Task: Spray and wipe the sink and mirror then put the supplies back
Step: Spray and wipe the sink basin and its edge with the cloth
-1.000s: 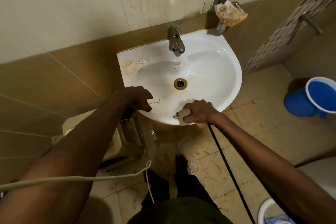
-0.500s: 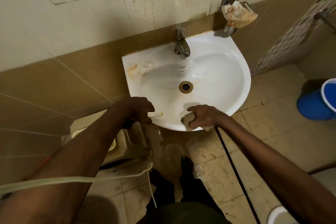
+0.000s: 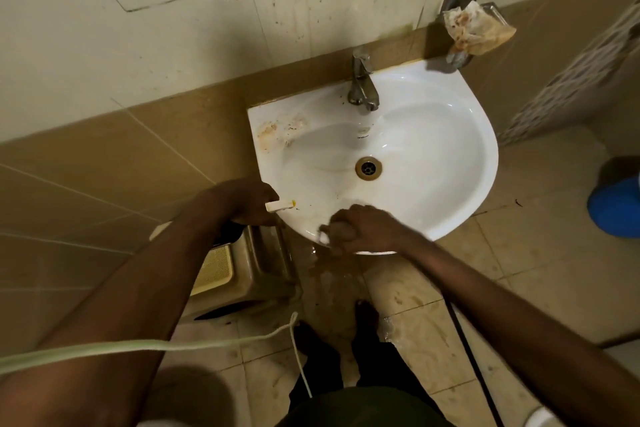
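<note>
Mostly white sink (image 3: pixel 450 135), brown stains back-left, nr tap (image 3: pixel 362 87).

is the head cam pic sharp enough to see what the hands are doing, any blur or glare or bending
Head view: dim, warm light; soft glare on the sink bowl. Wide-angle bending curves the wall tile lines. The right hand and the cloth it grips on the front rim are smeared by motion blur; the left hand, holding a spray bottle whose nozzle pokes out, is sharper. The forearms at the bottom edge are soft.
</note>
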The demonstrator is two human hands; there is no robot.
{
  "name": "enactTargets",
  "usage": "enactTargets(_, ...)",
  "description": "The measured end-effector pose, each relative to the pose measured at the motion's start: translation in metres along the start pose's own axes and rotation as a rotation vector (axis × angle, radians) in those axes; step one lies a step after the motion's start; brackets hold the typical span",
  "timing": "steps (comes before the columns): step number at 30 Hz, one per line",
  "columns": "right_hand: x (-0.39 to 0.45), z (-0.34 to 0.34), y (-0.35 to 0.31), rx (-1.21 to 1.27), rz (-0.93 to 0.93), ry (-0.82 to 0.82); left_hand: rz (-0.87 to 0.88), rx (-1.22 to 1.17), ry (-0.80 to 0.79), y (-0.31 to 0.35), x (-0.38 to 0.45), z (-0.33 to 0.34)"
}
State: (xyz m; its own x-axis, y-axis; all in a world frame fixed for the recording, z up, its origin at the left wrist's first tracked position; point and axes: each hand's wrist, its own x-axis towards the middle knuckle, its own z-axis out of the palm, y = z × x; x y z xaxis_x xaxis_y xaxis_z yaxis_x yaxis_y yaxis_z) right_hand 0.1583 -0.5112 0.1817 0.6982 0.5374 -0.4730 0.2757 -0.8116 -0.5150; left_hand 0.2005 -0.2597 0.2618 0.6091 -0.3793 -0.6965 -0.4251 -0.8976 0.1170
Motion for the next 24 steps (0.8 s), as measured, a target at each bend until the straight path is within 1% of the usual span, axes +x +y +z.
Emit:
enactTargets(3, 0.04, 0.021, -0.05, 0.019, 0.091, 0.17, -0.026, 0.01, -0.008, 0.001, 0.001, 0.0)
enactTargets(5, 0.04, 0.018, -0.055, 0.014, 0.117, 0.209, -0.041, 0.0, -0.021, 0.001, 0.004, -0.003)
enactTargets(8, 0.006, 0.005, -0.021, 0.036, 0.13, 0.057, -0.068, -0.001, -0.03, 0.002, 0.009, -0.007)
enactTargets(10, -0.018, 0.001, 0.0, 0.021, 0.19, 0.016, -0.078, -0.021, -0.035, 0.004, 0.012, -0.006)
enactTargets(12, -0.017, -0.002, -0.004, 0.064, 0.232, 0.016, -0.061, -0.031, -0.044, 0.011, 0.017, -0.007)
enactTargets(15, 0.015, -0.005, -0.034, 0.126, 0.157, -0.028, -0.032, -0.032, -0.07, 0.023, 0.025, -0.013)
enactTargets(17, 0.019, -0.009, -0.036, 0.201, 0.139, -0.043, -0.035, -0.021, -0.084, 0.028, 0.031, -0.016)
enactTargets(19, 0.005, -0.015, -0.012, 0.151, 0.165, -0.101, -0.029, -0.008, -0.069, 0.028, 0.037, -0.018)
enactTargets(21, -0.012, -0.018, 0.02, 0.103, 0.256, -0.144, -0.029, -0.022, -0.05, 0.024, 0.039, -0.021)
enactTargets(24, -0.005, -0.012, 0.042, -0.035, 0.376, -0.07, -0.025, -0.028, -0.038, 0.016, 0.038, -0.026)
